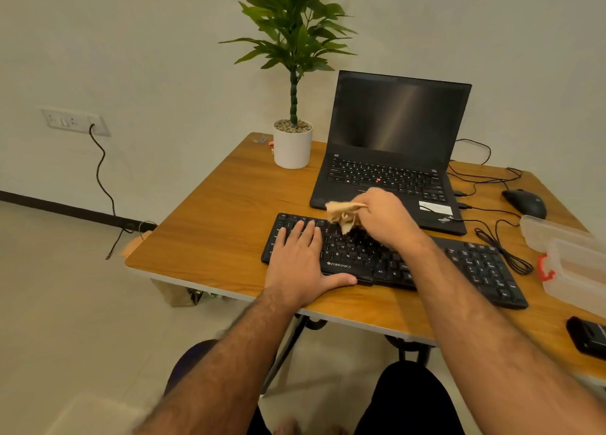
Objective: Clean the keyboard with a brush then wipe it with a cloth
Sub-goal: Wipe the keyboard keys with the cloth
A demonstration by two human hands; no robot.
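Note:
A black keyboard (pixel 465 264) lies across the front of the wooden table (pixel 223 205). My left hand (pixel 300 264) rests flat on its left end, fingers spread on the keys and thumb along the front edge. My right hand (pixel 382 219) hovers over the upper middle keys, closed around a crumpled beige cloth (pixel 342 215) that sticks out to the left and touches the top rows. No brush is visible.
An open black laptop (pixel 393 159) stands right behind the keyboard. A white potted plant (pixel 292 146) sits at the back left. A black mouse (pixel 524 202), tangled cables (pixel 501 244), a clear plastic box (pixel 570 254) and a black device (pixel 587 336) crowd the right side.

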